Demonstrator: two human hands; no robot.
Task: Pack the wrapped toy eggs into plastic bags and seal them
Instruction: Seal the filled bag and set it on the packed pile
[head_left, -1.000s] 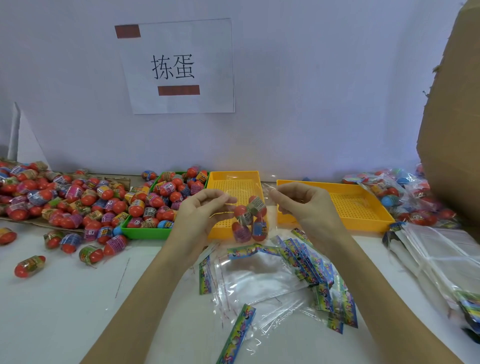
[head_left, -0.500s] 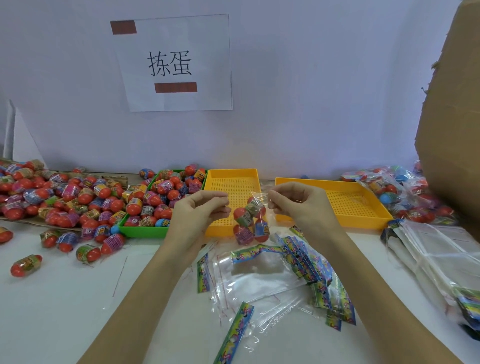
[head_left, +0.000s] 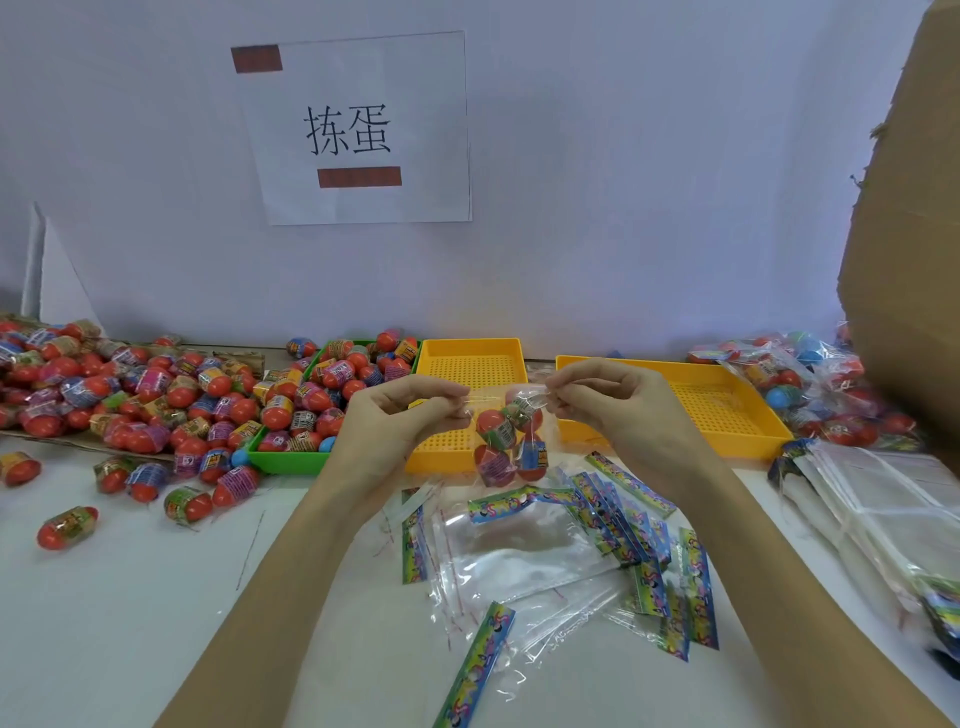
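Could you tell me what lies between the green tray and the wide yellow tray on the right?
In the head view, a smaller yellow tray sits there, empty.

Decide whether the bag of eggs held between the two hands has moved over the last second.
No, barely at all: the bag of eggs still hangs over the front right corner of the small yellow tray, as before.

Both forearms reach forward from the near edge. The left hand and right hand are raised, close together, fingertips pinched and facing each other.
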